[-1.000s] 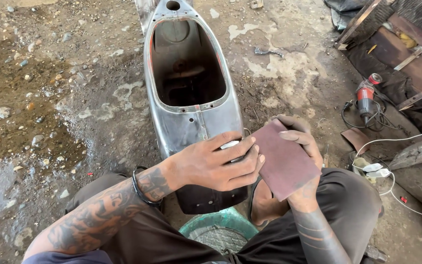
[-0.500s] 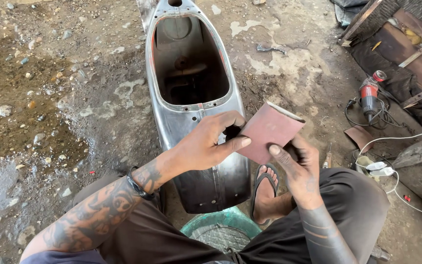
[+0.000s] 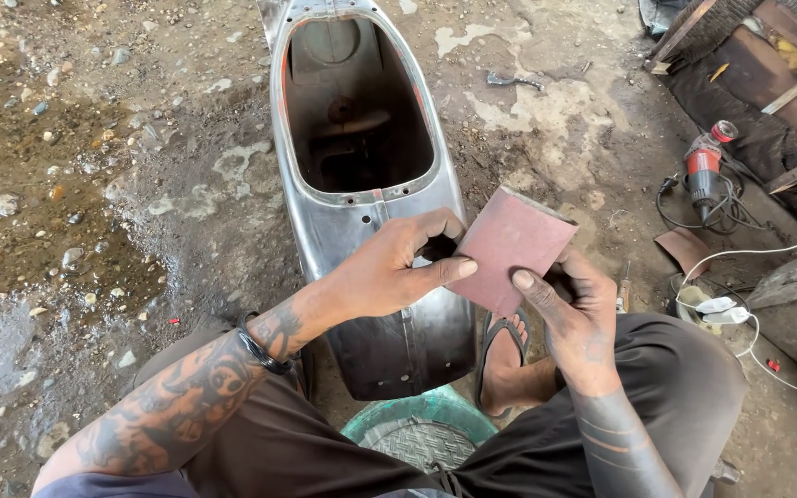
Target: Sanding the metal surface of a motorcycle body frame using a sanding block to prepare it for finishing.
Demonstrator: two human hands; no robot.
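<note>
Both hands, left hand (image 3: 389,272) and right hand (image 3: 569,314), pinch the reddish sandpaper sheet (image 3: 509,247) by fingertips alone, so it could slip onto the dirt.

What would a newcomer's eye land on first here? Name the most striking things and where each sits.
First, the bare grey metal scooter body shell, lying open side up on the dirt ground in the centre. Just in front of it, the left hand and right hand together hold a folded reddish-brown sheet of sandpaper. At the right edge, a red and grey angle grinder lies among its cables.
</note>
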